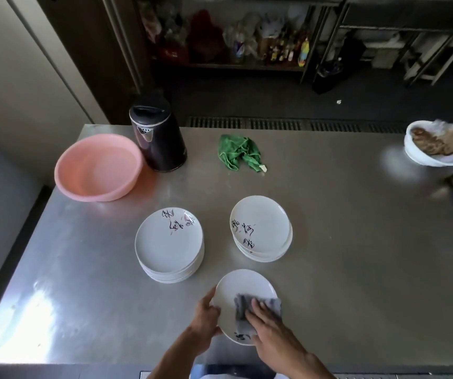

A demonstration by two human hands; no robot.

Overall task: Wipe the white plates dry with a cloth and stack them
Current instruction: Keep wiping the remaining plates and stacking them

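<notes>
Left hand point(206, 315) grips the plate point(243, 285) by its rim; right hand point(269, 324), fingers flat, presses the cloth point(265, 303), which should sweep the whole face.

We see a commercial kitchen: a stainless steel worktable point(329, 242), a floor drain grate point(274, 123) behind it, and steel shelving point(247, 67) holding bottles point(282, 51).

Plate point(236, 288) print — partly under cloth point(240, 310).
</notes>
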